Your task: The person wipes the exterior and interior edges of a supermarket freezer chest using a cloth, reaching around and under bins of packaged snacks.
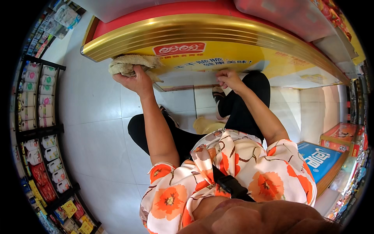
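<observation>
My left hand (133,80) grips a bunched, pale yellow cloth (131,63). It presses the cloth against the left end of a yellow printed display-stand panel (233,48), just under the stand's gold trim (175,25). My right hand (229,79) holds nothing that I can see. It hovers by the lower part of the panel, over my right knee, with the fingers loosely curled and partly apart. Whether its fingertips touch the panel cannot be told.
Clear plastic bins (286,17) stand on the red top (216,8) of the stand. Stocked shelves (41,117) with bottles line the left. A blue printed board (318,159) and a red carton (339,136) are at the right. Pale floor tiles (96,137) lie around me.
</observation>
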### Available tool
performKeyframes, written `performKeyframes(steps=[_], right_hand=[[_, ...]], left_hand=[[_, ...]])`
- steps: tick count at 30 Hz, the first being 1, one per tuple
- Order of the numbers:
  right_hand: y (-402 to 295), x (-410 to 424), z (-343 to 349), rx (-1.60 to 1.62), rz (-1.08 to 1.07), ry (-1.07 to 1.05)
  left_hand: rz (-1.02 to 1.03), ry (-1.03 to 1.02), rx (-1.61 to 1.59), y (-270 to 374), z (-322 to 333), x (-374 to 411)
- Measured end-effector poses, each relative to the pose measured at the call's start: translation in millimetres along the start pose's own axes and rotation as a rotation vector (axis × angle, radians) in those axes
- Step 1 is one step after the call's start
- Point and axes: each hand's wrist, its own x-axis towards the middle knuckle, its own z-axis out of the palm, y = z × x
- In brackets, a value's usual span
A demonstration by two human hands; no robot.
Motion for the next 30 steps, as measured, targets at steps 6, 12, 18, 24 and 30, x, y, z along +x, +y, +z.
performKeyframes(steps=[6,12,18,24,30], right_hand=[[13,-7,-3,0.033,0.054,-0.003],[12,-18,14,0.071,0.062,-0.052],[13,-24,21,0.062,0.052,-0.073],[10,-30,24,0.062,0.049,-0.096],[-18,-38,33,0.103,-0.02,-0.101]], left_hand=[[0.032,0.052,0.056,-4,5,-3],[-0.029,0.102,0.188,3,14,-9],[0.076,0.032,0.209,10,29,-19],[0.239,-0.073,0.336,34,48,-36],[0.297,-0.246,0.437,48,63,-69]])
